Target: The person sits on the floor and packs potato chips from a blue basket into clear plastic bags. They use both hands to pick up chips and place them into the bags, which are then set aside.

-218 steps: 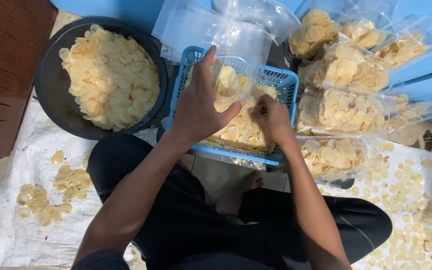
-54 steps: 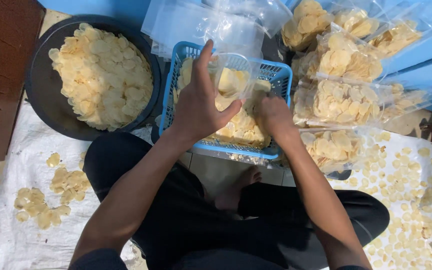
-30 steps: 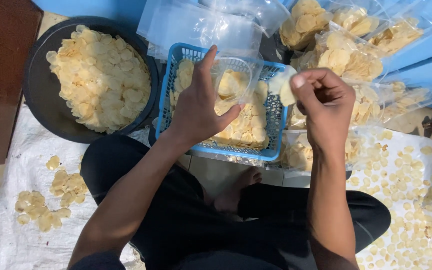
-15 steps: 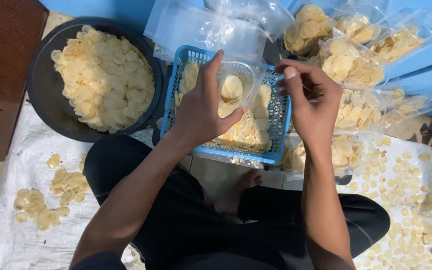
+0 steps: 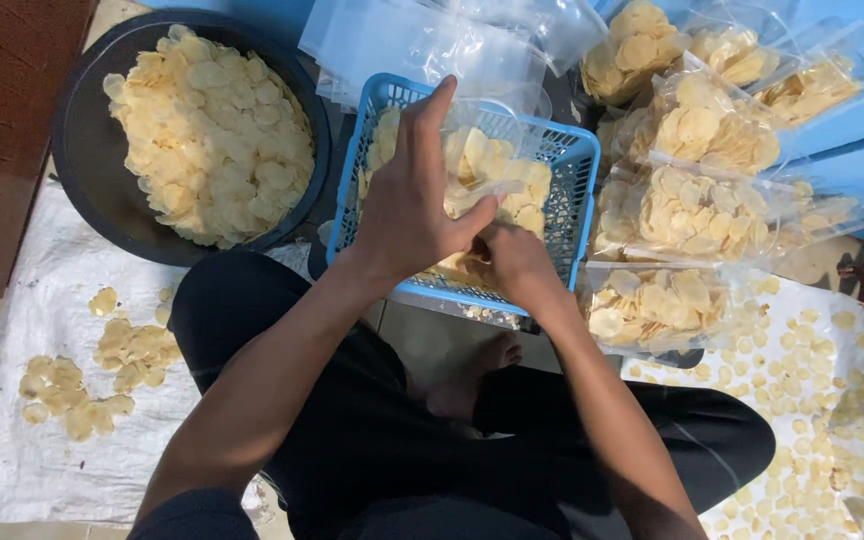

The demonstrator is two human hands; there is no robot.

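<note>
Holding the clear plastic bag (image 5: 487, 165) upright over the blue basket (image 5: 574, 190) is the part I have to get right. My left hand (image 5: 407, 205) is wrapped round the near side of the bag, thumb pressed against its front and forefinger stretched up along its mouth, so the hand is closed on the bag rather than open. My right hand (image 5: 517, 265) is down just beside and below the left, knuckles up, fingers curled into the chips (image 5: 527, 205) lying in the basket; I cannot tell how many it has hold of, because the fingers are hidden under the hand.

To do this well, I judge the bag's mouth should stay wide and right above the basket, so anything that slips falls back in and not onto the white sheet (image 5: 42, 330) to the left of my arm, where loose chips (image 5: 82, 385) already lie. A gentle scoop suits these thin discs; squeezing would likely crack them.

Beyond my left hand sits the black basin (image 5: 87, 190) heaped with more chips, and behind the basket a stack of empty bags (image 5: 412, 45). To the right of my right hand the filled bags (image 5: 692, 210) are piled, touching the basket's side.
</note>
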